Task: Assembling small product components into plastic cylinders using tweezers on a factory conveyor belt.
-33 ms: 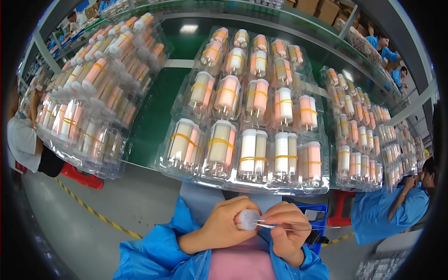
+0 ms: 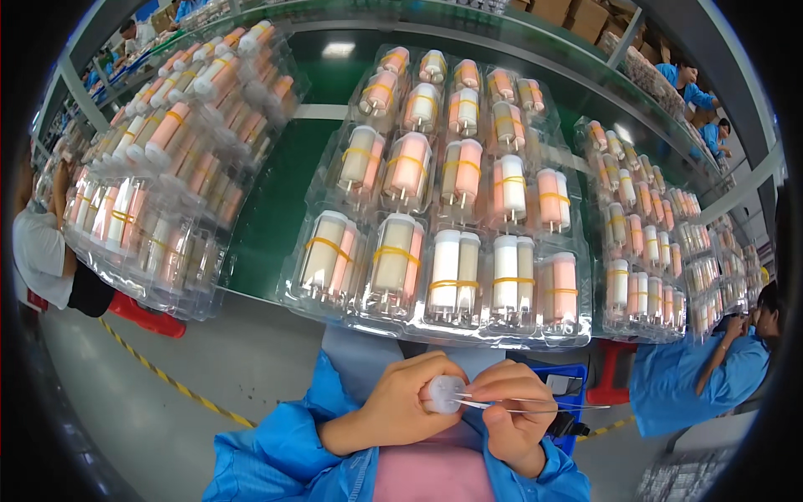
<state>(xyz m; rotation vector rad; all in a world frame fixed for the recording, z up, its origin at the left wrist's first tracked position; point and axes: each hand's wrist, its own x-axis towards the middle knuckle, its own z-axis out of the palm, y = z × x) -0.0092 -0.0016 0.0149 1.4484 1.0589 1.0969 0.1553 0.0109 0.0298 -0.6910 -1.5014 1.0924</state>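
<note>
My left hand [image 2: 400, 400] is wrapped round a small pale pink cylinder with a translucent white round end [image 2: 445, 393] turned to the right; the fingers hide most of its body. From the right, my right hand [image 2: 516, 410] pinches a pair of thin metal tweezers [image 2: 577, 407] between thumb and fingers. The tweezers' tips reach the round end, though I cannot tell whether they grip anything there. Both hands are close together in front of my body, just below the table's near edge. Beyond them lies a clear plastic tray [image 2: 381, 329] with banded bundles of pink, white and grey cylinders [image 2: 456, 272].
Stacked trays of similar cylinders [image 2: 125, 201] stand at the left, more [image 2: 640, 289] at the right, on a green table [image 2: 259, 251]. A blue bin [image 2: 569, 372] sits beside my right hand. Red stools [image 2: 613, 376] flank me. A co-worker in blue [image 2: 703, 376] is at the right.
</note>
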